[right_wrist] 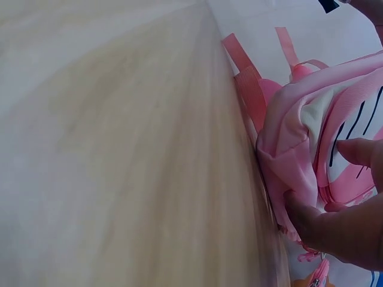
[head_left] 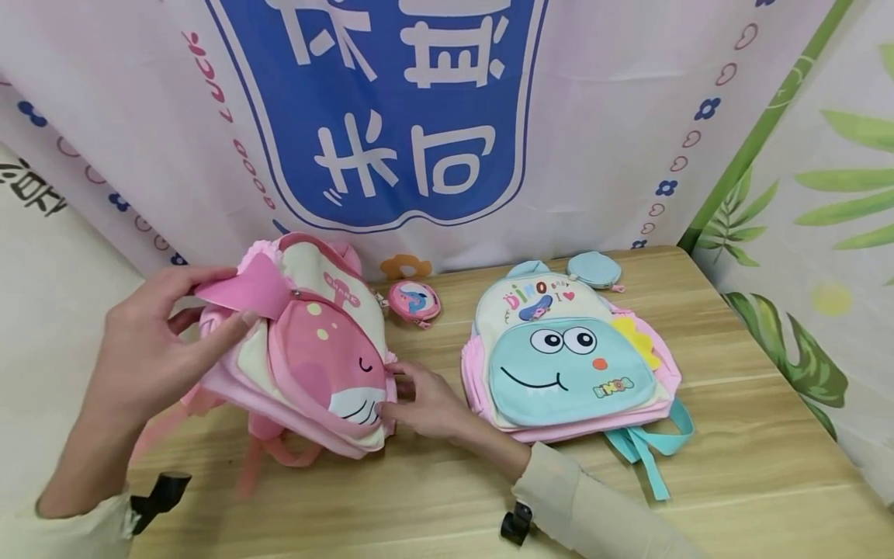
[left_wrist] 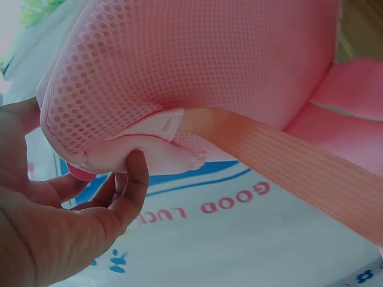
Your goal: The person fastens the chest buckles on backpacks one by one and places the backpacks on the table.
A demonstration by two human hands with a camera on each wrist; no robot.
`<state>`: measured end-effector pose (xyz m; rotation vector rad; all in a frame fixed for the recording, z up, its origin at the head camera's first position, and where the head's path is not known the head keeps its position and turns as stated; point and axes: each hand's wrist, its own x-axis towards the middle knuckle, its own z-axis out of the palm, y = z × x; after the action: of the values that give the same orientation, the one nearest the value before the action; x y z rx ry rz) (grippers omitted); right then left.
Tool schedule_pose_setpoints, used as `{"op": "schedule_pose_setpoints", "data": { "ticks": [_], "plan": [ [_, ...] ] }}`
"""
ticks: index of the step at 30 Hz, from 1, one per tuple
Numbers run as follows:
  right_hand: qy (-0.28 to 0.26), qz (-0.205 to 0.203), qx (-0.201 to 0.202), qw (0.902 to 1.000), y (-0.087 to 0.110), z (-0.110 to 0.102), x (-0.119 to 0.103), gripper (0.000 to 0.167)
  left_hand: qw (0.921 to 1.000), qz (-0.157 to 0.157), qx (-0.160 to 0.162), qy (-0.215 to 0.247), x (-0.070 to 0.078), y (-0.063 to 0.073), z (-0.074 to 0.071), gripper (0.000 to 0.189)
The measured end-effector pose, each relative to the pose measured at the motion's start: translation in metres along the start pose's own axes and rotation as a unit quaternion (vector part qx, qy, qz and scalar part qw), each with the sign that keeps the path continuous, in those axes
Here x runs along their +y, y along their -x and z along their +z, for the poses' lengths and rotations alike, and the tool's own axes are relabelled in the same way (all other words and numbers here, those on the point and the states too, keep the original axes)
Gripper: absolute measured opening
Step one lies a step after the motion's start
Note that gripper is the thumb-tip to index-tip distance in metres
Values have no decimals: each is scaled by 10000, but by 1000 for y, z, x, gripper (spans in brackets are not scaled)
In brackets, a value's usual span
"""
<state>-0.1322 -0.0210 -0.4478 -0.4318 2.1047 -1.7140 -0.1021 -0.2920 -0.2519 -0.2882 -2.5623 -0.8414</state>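
A pink and cream backpack point(head_left: 328, 365) with a whale face and a pink tail flap stands tilted on the left of the table. My left hand point(head_left: 150, 341) grips its left side by the flap. The left wrist view has that hand point(left_wrist: 72, 215) around a lower corner of the mesh back, beside an orange-pink strap point(left_wrist: 281, 161). With thumb on the front pocket and fingers at the side pocket, my right hand point(head_left: 426, 404) holds the bag's right side; the right wrist view shows this hand point(right_wrist: 353, 221) too. A round pink pouch point(head_left: 414, 300) hangs from the bag.
Right of the pink bag lies a blue dinosaur backpack point(head_left: 573, 373) with a round blue pouch point(head_left: 594, 269) and teal straps point(head_left: 649, 446) trailing on the wooden table point(head_left: 754, 435). A printed curtain point(head_left: 601, 116) stands behind the table, with a leaf-patterned one point(head_left: 831, 233) at the right.
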Motion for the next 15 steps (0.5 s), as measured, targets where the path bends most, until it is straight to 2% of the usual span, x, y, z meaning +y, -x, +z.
{"op": "schedule_pose_setpoints", "data": {
  "ticks": [8,11,15],
  "plan": [
    [-321,98,-203,9992,-4,4,2,68,9980,622,104,-2,18,-3,3,59],
    [-375,78,-289,9988,-5,5,3,67,9977,660,67,-157,23,-4,4,58],
    [-446,6,-414,9981,-5,6,3,66,9981,493,-48,-357,30,-6,6,58]
  ]
}}
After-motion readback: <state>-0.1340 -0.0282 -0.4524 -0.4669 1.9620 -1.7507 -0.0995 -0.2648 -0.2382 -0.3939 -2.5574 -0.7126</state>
